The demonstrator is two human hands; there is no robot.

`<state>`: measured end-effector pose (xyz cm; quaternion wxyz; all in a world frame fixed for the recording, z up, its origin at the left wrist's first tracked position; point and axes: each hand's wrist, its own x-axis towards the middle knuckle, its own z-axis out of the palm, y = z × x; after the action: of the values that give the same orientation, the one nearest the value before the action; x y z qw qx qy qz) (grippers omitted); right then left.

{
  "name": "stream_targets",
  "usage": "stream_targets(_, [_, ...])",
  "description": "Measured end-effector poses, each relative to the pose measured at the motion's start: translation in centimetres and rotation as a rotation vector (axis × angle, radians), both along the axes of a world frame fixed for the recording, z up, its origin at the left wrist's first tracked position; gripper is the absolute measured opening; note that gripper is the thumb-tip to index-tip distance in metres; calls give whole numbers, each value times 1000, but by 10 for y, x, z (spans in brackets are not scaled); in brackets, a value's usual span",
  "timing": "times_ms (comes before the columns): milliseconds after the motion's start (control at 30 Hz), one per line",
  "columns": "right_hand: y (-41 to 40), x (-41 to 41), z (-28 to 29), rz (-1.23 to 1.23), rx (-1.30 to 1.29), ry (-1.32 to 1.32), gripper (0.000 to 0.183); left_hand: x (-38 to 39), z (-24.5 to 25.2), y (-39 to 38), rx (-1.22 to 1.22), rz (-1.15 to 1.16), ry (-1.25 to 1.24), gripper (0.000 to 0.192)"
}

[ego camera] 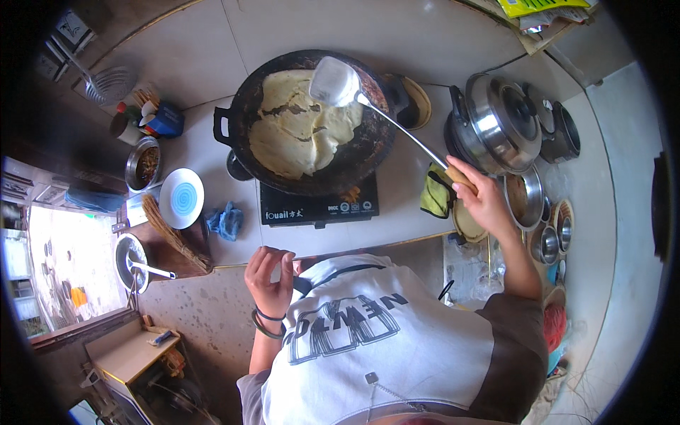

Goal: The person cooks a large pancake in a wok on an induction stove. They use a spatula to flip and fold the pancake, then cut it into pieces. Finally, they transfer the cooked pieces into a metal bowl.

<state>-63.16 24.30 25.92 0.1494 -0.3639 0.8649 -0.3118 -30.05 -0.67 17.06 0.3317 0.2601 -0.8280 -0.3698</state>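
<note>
My right hand (481,199) grips the wooden handle of a metal wok spatula (336,82), whose blade is over the upper right part of a pale, torn sheet of dough or batter (289,138). That sheet lies folded in places inside a large black wok (366,154) with a loop handle on its left. Under the wok is a black portable cooktop (319,210) at the counter's front. Near the counter edge, my left hand (270,279) is raised with its fingers loosely curled and holds nothing; dark bands circle its wrist.
Left: a blue-white plate (181,198), a straw whisk brush (172,234), a blue cloth (227,221), a bowl of food (147,166) and a pan with a ladle (132,263). Right: a green cloth (436,192), a lidded steel pot (494,125) and several metal bowls (547,244).
</note>
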Motion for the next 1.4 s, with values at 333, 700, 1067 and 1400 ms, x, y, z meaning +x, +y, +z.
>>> stream_targets(333, [-25, -15, 48, 160, 375, 57, 37, -7, -9, 4, 18, -73, 61, 6])
stream_targets(700, [-49, -7, 98, 112, 506, 13, 39, -3, -9, -7, -4, -93, 57, 6])
stream_targets(1067, [-132, 21, 32, 343, 427, 206, 39, 0, -9, -14, 0, -144, 75, 6])
stream_targets(1400, [-129, 7, 45, 224, 384, 170, 39, 0, -12, -19, 24, -135, 52, 5])
